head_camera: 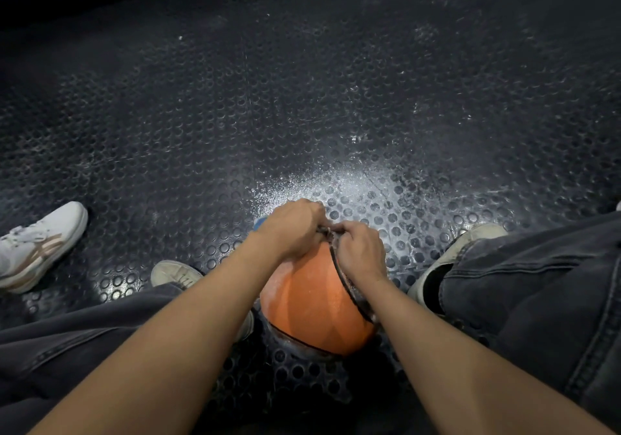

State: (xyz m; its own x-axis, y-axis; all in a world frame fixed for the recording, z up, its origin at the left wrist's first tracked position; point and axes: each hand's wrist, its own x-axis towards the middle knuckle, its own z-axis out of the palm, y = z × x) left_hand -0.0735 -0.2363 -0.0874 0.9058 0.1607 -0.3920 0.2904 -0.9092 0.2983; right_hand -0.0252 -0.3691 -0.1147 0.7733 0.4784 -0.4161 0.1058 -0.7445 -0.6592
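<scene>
The studded black rubber floor (302,98) fills my view, dusted with white powder (336,179) just beyond the work. Dark jeans (537,283) frame both sides, and the orange basketball (312,300) sits on the floor between the legs, close to the body.

Off to the left lies another person's white shoe (37,246), well apart from the ball.

On the ball's far top, the left hand (292,229) and right hand (361,253) meet, fingers curled. Each grip is closed, pinching a frayed dark strip (353,295) that runs down the ball's right side and looks lifted from its groove. A small blue thing (259,222) peeks out behind the left hand; I cannot tell what it is.

As I judge it, the risks are these: the ball is held only by the hands and legs, so a hard pull could roll it away. The strip looks worn and may snap short. Powder on the fingers could make the pinch slip.
</scene>
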